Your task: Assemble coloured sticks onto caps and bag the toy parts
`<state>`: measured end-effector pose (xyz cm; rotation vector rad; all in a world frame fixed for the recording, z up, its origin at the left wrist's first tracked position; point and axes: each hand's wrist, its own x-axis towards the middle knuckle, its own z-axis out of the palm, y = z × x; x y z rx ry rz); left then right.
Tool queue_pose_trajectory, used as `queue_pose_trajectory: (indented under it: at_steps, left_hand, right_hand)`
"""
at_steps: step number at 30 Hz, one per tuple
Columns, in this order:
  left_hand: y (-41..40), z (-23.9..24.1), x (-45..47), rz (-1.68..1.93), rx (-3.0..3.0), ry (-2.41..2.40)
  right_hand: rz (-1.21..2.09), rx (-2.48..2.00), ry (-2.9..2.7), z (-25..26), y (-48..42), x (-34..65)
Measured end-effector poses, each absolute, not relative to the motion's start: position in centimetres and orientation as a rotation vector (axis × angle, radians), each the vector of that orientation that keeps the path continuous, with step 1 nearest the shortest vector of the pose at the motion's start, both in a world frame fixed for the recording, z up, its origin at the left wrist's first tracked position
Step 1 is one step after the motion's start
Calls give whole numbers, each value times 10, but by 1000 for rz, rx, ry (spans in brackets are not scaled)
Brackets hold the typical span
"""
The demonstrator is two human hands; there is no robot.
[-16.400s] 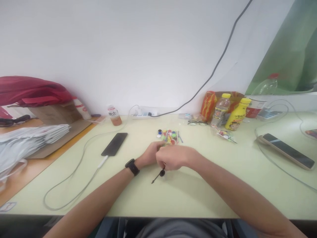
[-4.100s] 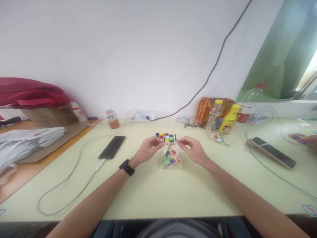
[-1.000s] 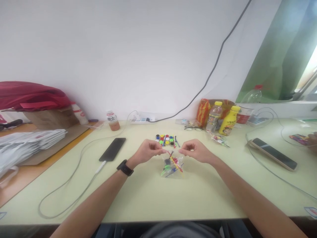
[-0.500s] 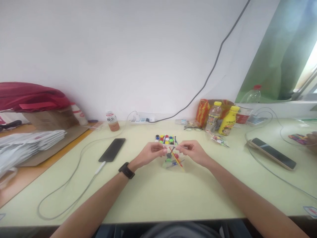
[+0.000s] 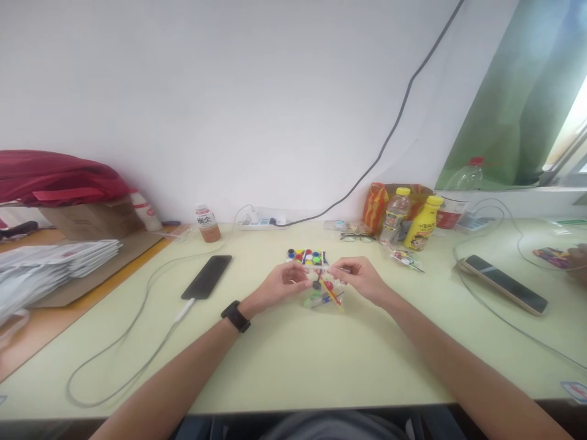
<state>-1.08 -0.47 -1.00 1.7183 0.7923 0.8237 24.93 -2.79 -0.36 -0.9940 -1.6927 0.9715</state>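
A clear plastic bag [image 5: 314, 299] hangs between my hands above the tabletop. Inside it show small round coloured pieces and thin sticks in yellow, red and blue. My right hand [image 5: 360, 278] pinches the bag's top edge with thumb and fingertips. At the top left of the bag, my left hand [image 5: 282, 284] has its fingers curled round the edge, the thumb lower against the plastic. Just behind the bag lies a set of small pots [image 5: 309, 255] with coloured lids, thin sticks across it; the bag and hands partly cover it.
A phone [image 5: 207, 278] on a charging cable lies left, a drink bottle [image 5: 208, 224] behind it. Glasses [image 5: 358, 236], a yellow bottle [image 5: 422, 225], a clear bottle [image 5: 395, 217] and another small packet [image 5: 406, 258] stand or lie back right. A second phone [image 5: 507, 284] is farther right.
My left thumb has moved down, widening the gap to its fingers. The bag has shifted slightly right. My right hand stays at the bag's top edge.
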Motion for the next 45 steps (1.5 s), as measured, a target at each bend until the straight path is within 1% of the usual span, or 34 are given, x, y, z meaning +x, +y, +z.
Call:
queue_pose_trajectory:
  at_steps: [7,13,17,22,33,45]
  left_hand:
    - [-3,-11,-11,791,1697,749]
    - [-5,-1,-13,910,1711,776]
    - [-9,2,-9,887,1749,739]
    - [-11,-1,-8,804,1830,747]
    - [-11,1,-7,827,2000,845]
    - [-8,-3,-9,820,2069,889]
  right_hand:
    - [1008,-971,-1710,-2,-30,248]
    - [1096,-936,-1713,-4,-30,247]
    - [1108,-911,-1766,-6,-34,241]
    - [1071,-890,-1824,-6,-40,234]
    - [1008,-927,-1877,-10,-38,234]
    - [880,-975,-1970,2,-39,241]
